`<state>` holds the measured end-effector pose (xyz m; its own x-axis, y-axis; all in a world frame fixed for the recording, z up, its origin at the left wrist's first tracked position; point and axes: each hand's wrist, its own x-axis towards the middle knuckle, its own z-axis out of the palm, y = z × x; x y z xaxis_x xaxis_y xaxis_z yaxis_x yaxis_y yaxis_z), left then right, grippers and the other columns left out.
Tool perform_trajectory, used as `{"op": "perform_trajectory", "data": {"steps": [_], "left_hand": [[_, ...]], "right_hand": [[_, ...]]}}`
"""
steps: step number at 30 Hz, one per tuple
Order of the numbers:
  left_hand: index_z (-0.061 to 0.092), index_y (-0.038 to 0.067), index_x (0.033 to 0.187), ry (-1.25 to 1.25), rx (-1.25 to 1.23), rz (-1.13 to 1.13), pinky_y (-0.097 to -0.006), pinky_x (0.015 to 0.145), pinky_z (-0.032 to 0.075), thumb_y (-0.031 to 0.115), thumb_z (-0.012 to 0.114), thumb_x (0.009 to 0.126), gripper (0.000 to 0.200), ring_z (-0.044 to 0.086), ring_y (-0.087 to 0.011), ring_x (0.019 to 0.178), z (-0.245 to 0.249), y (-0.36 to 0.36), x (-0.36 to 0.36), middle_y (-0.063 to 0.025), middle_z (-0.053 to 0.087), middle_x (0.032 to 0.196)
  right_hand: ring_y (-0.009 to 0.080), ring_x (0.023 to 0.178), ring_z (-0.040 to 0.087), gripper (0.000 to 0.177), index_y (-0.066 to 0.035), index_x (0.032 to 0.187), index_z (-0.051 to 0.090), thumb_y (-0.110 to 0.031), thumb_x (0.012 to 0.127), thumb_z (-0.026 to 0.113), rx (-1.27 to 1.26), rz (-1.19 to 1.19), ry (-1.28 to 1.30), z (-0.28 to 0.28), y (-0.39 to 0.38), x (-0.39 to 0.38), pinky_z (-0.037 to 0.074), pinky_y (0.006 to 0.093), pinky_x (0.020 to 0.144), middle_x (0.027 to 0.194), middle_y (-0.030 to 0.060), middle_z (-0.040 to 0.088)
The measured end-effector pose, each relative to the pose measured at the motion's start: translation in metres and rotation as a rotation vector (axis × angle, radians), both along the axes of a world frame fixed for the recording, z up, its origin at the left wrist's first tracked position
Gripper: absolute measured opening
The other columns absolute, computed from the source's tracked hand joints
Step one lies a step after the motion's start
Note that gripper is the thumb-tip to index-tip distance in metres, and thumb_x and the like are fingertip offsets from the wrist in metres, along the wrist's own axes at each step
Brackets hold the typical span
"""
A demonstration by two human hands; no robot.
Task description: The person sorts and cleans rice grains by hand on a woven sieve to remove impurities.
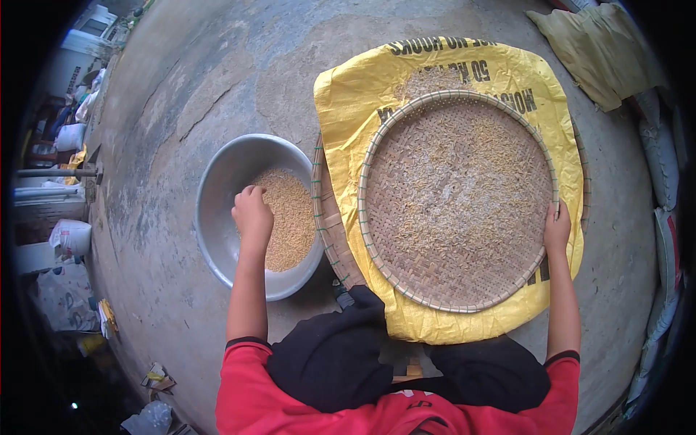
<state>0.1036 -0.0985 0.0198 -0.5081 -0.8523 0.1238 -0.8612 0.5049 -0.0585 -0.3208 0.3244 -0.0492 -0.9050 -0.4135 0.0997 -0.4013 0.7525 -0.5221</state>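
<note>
1. Woven tray [365, 217]: lies flat on a yellow sack [348, 109] and carries a thin, even layer of grain and husk [457, 196] across nearly its whole face.
2. Right hand [557, 228]: clasps the tray's right rim, fingers closed over the edge.
3. Metal bowl [210, 188]: stands just left of the tray, apart from its rim, with a heap of cleaner-looking grain [293, 225] banked on the side nearer the tray; bare metal on the far side.
4. Left hand [251, 210]: dips into the bowl, fingers curled down onto the heap; cannot tell whether a handful is held.
5. By the look of it, partway through: one layer spread on the tray, a good heap in the bowl, a small scatter on the sack beyond the tray's far rim.
6. Under the sack, left of the tray: the edge of a second woven tray [330, 225].
7. Around the tray: cracked concrete floor [181, 87]; folded sacks [594, 51] to the far right; bags and clutter well to the left.
</note>
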Motion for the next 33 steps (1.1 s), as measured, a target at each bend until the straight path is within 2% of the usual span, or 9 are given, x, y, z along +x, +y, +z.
{"op": "perform_trajectory", "data": {"steps": [3,6,10,12,16,25,29,31,33], "left_hand": [[0.062,0.006,0.092,0.169,0.025,-0.049,-0.0365,0.086,0.040,0.000,0.059,0.073,0.020,0.049,-0.0290,0.105,0.002,0.006,0.000,-0.0106,0.056,0.109],[0.061,0.004,0.085,0.463,0.380,-0.327,-0.0365,0.071,0.046,0.003,0.062,0.075,0.011,0.057,-0.0275,0.081,0.005,0.019,-0.042,-0.0107,0.060,0.087],[0.058,0.004,0.082,0.614,0.409,-0.798,-0.0353,0.065,0.047,0.005,0.063,0.075,0.009,0.057,-0.0276,0.075,0.003,0.058,-0.106,-0.0097,0.058,0.079],[0.058,0.006,0.084,0.491,0.465,-0.904,-0.0381,0.082,0.044,0.006,0.065,0.072,0.014,0.055,-0.0251,0.093,-0.010,0.068,-0.129,-0.0083,0.058,0.089],[0.056,0.010,0.083,0.382,0.349,-0.747,-0.0559,0.102,0.020,0.016,0.067,0.072,0.016,0.032,-0.0308,0.124,-0.040,0.077,-0.149,-0.0092,0.045,0.118],[0.055,0.011,0.082,0.174,0.344,-0.530,-0.0674,0.098,0.006,0.021,0.065,0.076,0.015,0.014,-0.0356,0.132,-0.042,0.092,-0.162,-0.0110,0.031,0.133],[0.056,0.010,0.084,0.186,0.386,-0.538,-0.0633,0.100,0.011,0.019,0.065,0.076,0.014,0.015,-0.0379,0.131,-0.040,0.086,-0.160,-0.0116,0.033,0.132],[0.056,0.008,0.084,0.564,0.491,-0.553,-0.0596,0.100,0.014,0.016,0.061,0.080,0.010,0.032,-0.0304,0.124,-0.042,0.077,-0.155,-0.0118,0.046,0.121],[0.056,0.007,0.084,0.556,0.541,-0.521,-0.0549,0.099,0.018,0.015,0.061,0.080,0.010,0.043,-0.0266,0.113,-0.023,0.071,-0.148,-0.0101,0.052,0.109]], "right_hand": [[0.0345,0.088,0.057,0.033,0.001,0.108,0.052,-0.025,0.090,0.046,-0.023,0.009,0.016,0.000,0.000,0.000,0.044,0.0370,0.077,0.093,0.0203,0.059],[0.0308,0.090,0.058,0.034,0.003,0.110,0.051,-0.024,0.091,0.047,-0.015,0.012,-0.016,0.001,0.000,0.000,0.044,0.0344,0.079,0.095,0.0198,0.059],[0.0338,0.088,0.057,0.032,0.001,0.109,0.052,-0.025,0.090,0.046,-0.008,0.013,0.012,0.000,0.000,-0.001,0.044,0.0369,0.077,0.094,0.0201,0.059],[0.0337,0.087,0.057,0.031,0.000,0.108,0.052,-0.024,0.090,0.046,-0.022,0.002,-0.008,-0.002,0.001,-0.001,0.044,0.0366,0.077,0.093,0.0200,0.059],[0.0337,0.086,0.057,0.030,0.001,0.107,0.052,-0.023,0.090,0.047,-0.025,-0.004,-0.005,0.000,0.000,0.000,0.044,0.0362,0.076,0.092,0.0198,0.059],[0.0289,0.085,0.058,0.033,0.002,0.110,0.052,-0.024,0.090,0.048,-0.014,-0.004,-0.014,0.004,0.000,0.001,0.044,0.0337,0.077,0.092,0.0196,0.060],[0.0341,0.088,0.057,0.031,0.001,0.108,0.052,-0.023,0.090,0.047,-0.033,-0.007,-0.014,0.000,-0.001,0.000,0.044,0.0363,0.077,0.094,0.0204,0.059],[0.0343,0.089,0.057,0.031,0.001,0.108,0.052,-0.023,0.090,0.047,-0.031,-0.006,-0.011,0.000,0.001,0.000,0.044,0.0362,0.077,0.094,0.0204,0.059],[0.0342,0.088,0.057,0.031,0.001,0.108,0.052,-0.024,0.090,0.047,-0.028,-0.014,-0.026,0.006,-0.003,0.003,0.044,0.0362,0.078,0.094,0.0204,0.059]]}}
